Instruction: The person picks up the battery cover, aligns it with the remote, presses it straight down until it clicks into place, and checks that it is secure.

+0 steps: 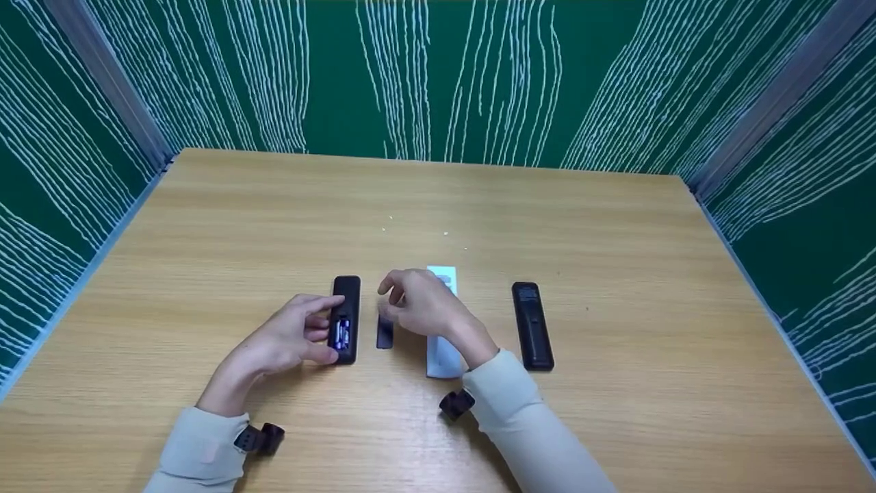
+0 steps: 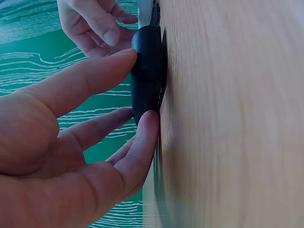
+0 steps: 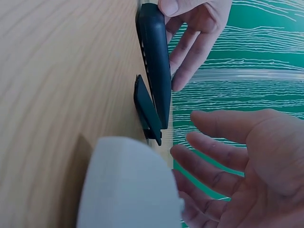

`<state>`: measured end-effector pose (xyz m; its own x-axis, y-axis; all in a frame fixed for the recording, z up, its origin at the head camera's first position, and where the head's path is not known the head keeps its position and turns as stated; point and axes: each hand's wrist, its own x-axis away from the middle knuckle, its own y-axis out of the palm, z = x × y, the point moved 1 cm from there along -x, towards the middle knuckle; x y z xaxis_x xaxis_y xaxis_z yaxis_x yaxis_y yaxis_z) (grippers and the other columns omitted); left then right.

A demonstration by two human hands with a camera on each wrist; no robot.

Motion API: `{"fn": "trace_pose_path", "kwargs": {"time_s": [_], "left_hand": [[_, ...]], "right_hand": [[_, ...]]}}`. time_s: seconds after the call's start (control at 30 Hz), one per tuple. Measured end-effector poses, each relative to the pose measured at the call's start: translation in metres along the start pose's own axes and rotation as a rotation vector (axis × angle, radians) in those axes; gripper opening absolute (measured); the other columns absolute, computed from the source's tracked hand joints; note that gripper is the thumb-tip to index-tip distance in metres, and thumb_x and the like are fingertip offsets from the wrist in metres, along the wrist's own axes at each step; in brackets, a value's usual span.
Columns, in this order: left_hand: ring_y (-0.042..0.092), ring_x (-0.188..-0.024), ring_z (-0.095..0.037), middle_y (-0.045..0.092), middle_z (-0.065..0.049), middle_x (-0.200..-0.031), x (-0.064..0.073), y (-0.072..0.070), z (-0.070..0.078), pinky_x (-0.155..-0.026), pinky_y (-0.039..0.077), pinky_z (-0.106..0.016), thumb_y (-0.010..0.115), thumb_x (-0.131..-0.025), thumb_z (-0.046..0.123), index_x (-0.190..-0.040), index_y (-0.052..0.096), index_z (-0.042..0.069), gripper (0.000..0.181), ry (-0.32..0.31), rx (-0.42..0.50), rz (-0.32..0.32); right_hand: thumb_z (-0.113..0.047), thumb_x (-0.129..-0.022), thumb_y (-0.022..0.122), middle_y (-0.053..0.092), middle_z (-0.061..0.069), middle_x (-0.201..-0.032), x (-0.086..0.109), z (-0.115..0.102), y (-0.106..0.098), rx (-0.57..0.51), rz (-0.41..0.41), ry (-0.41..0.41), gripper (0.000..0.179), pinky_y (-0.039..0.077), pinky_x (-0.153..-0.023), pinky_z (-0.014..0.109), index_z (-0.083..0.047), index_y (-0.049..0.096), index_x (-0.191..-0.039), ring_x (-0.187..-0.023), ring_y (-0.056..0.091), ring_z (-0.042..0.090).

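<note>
A black remote control lies on the table with its battery compartment uncovered, and batteries show inside. My left hand holds this remote from its left side, thumb near the lower end and fingers along the edge. Just right of it lies a small black battery cover, seen tilted in the right wrist view. Above the cover is my right hand, its fingers loosely bent and apart from the cover in the right wrist view. Nothing shows between those fingers.
Under my right wrist lies a white remote control, partly hidden. Farther right is another black remote control, lying lengthwise. Several tiny white specks dot the wooden table. Green patterned walls stand along its back and sides.
</note>
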<state>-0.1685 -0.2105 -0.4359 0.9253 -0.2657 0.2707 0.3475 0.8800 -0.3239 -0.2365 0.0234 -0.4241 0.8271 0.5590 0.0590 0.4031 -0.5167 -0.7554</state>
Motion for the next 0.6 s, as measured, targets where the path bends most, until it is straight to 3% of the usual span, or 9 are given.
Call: {"fn": "trace_pose_path", "kwargs": {"time_s": [0.6], "left_hand": [[0.046,-0.142,-0.049,0.033,-0.025,-0.156,0.0005,0.0002,-0.0002,-0.116,0.047,-0.042,0.079,-0.078,-0.020,-0.161,0.040,-0.001,0.094,0.004,0.007,0.008]], "right_hand": [[-0.017,-0.098,0.077,0.079,0.007,-0.104,0.0011,-0.0007,0.0067,0.115,-0.033,0.027,0.024,0.059,-0.086,0.036,-0.007,0.075,-0.120,-0.088,0.071,0.016]]}}
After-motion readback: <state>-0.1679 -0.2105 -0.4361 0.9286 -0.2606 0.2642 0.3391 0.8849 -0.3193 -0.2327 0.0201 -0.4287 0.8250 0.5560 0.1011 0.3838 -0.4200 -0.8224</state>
